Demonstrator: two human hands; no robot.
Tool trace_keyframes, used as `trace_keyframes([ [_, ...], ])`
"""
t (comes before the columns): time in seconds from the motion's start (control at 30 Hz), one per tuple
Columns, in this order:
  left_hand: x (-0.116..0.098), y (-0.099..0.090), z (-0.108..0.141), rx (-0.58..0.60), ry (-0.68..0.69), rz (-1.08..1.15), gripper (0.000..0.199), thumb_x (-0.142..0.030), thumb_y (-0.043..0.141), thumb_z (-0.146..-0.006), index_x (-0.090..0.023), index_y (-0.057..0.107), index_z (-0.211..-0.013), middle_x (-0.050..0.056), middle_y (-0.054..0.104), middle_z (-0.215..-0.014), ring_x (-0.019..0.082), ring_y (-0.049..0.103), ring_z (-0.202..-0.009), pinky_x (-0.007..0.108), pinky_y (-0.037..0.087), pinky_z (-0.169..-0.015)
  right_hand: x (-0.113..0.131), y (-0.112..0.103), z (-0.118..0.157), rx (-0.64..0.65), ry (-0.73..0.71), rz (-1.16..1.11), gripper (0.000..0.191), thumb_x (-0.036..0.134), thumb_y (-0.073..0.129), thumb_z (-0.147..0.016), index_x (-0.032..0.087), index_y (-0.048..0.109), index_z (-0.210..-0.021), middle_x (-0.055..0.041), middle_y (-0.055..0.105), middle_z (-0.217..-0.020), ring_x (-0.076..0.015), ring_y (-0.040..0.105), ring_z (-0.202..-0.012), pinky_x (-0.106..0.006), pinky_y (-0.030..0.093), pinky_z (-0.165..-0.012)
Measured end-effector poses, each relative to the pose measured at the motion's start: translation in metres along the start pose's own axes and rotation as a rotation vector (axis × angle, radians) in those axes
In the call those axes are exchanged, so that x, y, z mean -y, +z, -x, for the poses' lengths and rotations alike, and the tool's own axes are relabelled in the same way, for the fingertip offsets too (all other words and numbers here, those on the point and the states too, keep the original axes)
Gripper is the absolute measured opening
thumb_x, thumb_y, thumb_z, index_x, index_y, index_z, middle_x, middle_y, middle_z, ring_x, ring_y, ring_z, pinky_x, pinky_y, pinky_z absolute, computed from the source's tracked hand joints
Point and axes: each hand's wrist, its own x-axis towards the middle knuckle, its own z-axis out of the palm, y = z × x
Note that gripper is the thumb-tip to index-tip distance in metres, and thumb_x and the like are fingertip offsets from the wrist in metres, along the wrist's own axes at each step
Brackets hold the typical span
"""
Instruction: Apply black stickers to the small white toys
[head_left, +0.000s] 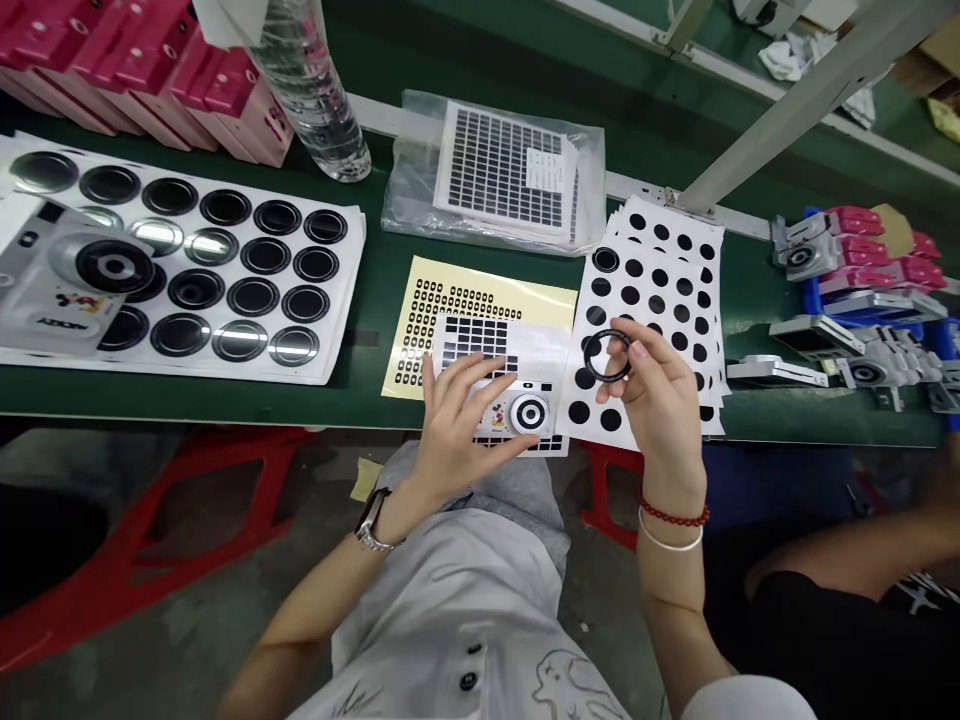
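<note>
Ring (606,378) — pinched in right grip (658,385)

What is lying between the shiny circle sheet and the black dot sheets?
The head view shows a yellow sheet of tiny black stickers there.

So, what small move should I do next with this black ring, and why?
I would probably lower the black ring from your right hand onto the round lens of the white camera body. Your left hand is steadying that body, the lens faces up, and the ring looks about the right size to circle it.
</note>
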Motion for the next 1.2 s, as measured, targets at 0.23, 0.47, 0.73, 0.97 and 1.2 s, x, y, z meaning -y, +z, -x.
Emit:
trace_keyframes([
  [0.23,-0.03,-0.009,-0.028,-0.03,0.013,0.005,0.064,-0.069,0.074,-0.093,-0.029,0.056,-0.14,0.011,0.068,-0.143,0.033,0.059,-0.142,0.065,0.028,-0.133,-0.006,0.021,0.034,0.139,0.113,-0.086,0.028,0.05,0.069,-0.101,0.036,0.078,-0.124,-0.0033,0.073,-0.102,-0.0137,0.062,-0.063,-0.032,0.067,-0.06],
  [0.47,-0.024,-0.011,-0.021,0.021,0.014,0.101,0.05,-0.06,0.078,-0.094,-0.03,0.066,-0.132,0.007,0.073,-0.137,0.03,0.067,-0.134,0.063,0.037,-0.131,-0.012,0.019,0.049,0.185,0.133,-0.024,0.032,0.051,0.062,-0.104,0.037,0.078,-0.128,-0.0046,0.076,-0.106,-0.0185,0.067,-0.067,-0.04,0.067,-0.066],
  [0.73,-0.018,-0.017,-0.002,0.033,0.074,0.32,0.048,-0.053,0.079,-0.095,-0.025,0.068,-0.132,0.004,0.082,-0.109,0.022,0.079,-0.106,0.043,0.064,-0.104,-0.025,0.021,0.073,0.264,0.008,0.016,0.035,0.041,0.065,-0.105,0.046,0.072,-0.138,-0.0049,0.071,-0.118,-0.0213,0.07,-0.086,-0.042,0.066,-0.077],
  [0.97,-0.013,-0.024,0.011,0.125,0.051,0.344,0.048,-0.052,0.079,-0.093,-0.025,0.068,-0.131,0.005,0.082,-0.108,0.022,0.078,-0.104,0.042,0.065,-0.097,-0.028,0.012,0.076,0.321,-0.246,0.29,0.052,0.026,0.08,-0.094,0.048,0.069,-0.14,-0.0064,0.065,-0.126,-0.0253,0.067,-0.102,-0.044,0.066,-0.083],
  [1.2,-0.012,-0.018,0.012,0.116,0.061,0.418,0.055,-0.044,0.083,-0.091,-0.026,0.066,-0.14,0.006,0.082,-0.112,0.023,0.078,-0.107,0.042,0.065,-0.097,-0.039,0.007,0.067,0.374,-0.365,0.402,0.052,0.032,0.081,-0.095,0.039,0.064,-0.143,-0.0078,0.066,-0.124,-0.0259,0.068,-0.104,-0.042,0.067,-0.08],
])
